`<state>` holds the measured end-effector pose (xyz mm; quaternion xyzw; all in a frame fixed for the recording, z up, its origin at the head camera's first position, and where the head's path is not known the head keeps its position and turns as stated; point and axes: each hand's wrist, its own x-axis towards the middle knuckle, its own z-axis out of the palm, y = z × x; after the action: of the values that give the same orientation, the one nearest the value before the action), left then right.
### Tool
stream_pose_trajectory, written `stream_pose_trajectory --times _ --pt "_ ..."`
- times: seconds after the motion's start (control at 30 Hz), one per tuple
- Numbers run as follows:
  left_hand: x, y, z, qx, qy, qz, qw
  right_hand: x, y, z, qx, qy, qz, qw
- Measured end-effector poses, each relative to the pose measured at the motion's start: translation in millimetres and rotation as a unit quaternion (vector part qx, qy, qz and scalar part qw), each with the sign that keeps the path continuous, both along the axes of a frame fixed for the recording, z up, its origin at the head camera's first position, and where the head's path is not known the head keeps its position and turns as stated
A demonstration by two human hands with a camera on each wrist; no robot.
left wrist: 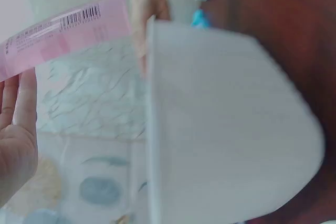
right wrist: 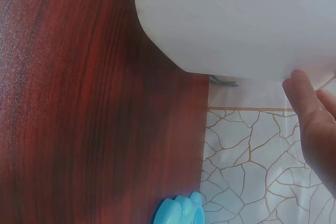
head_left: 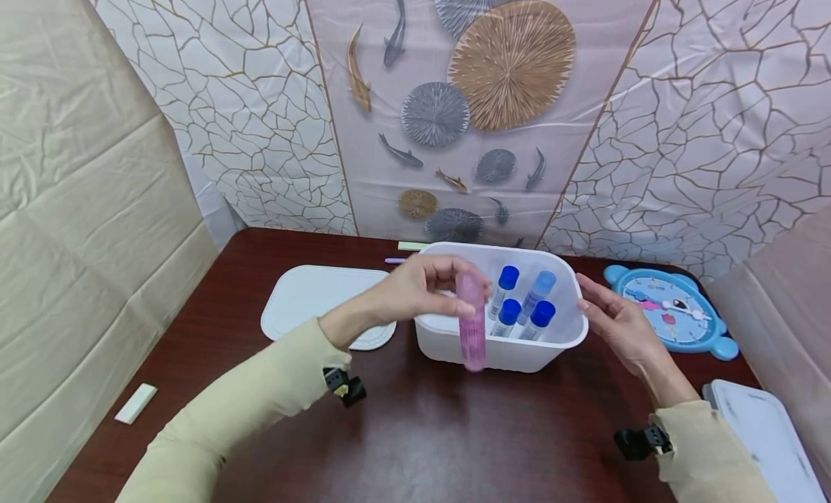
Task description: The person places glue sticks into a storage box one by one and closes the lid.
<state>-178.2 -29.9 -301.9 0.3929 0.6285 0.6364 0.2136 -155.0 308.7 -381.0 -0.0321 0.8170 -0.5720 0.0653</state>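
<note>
My left hand (head_left: 425, 286) grips a pink translucent tube (head_left: 472, 330), held upright in front of the near rim of a white plastic bin (head_left: 500, 359). The left wrist view shows a printed label with a barcode on the pink tube (left wrist: 68, 30). Inside the bin stand several clear tubes with blue caps (head_left: 509, 312), leaning slightly. My right hand (head_left: 620, 326) rests its fairly straight fingers against the bin's right end, near the rim. In the right wrist view its fingertips (right wrist: 299, 80) touch the bin's outer wall (right wrist: 226, 24).
A white lid (head_left: 318, 301) lies left of the bin. To the right lies a blue animal-shaped clock (head_left: 671, 308), with a white box (head_left: 766, 431) nearer. A small pale block (head_left: 136, 403) sits at the left table edge. A purple pen-like thing (head_left: 394, 260) lies behind the bin.
</note>
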Motion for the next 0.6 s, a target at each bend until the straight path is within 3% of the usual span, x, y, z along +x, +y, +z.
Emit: stream_pose_trajectory --times 0.1,0.17,0.37,0.47,0.6 --pt "-12.9 -1.4 9.1 0.009 0.013 0.032 0.9994 0.0 0.1 -0.3 -0.002 0.003 0.001 1.0" --pt "-20.9 -1.6 8.7 0.002 0.017 0.054 0.9984 0.1 0.2 -1.0 -0.004 0.005 0.003 1.0" --pt "-39.8 1.2 -10.0 -0.051 0.007 0.094 0.9943 0.4 1.0 -1.6 -0.008 0.002 0.003 1.0" --pt "-47.0 3.5 -23.3 -0.083 0.003 0.09 0.9924 0.6 1.2 -1.5 -0.007 0.002 0.004 1.0" --pt "-55.5 7.8 -39.1 -0.102 0.005 0.052 0.9933 0.6 1.2 -1.5 -0.002 0.006 0.005 1.0"
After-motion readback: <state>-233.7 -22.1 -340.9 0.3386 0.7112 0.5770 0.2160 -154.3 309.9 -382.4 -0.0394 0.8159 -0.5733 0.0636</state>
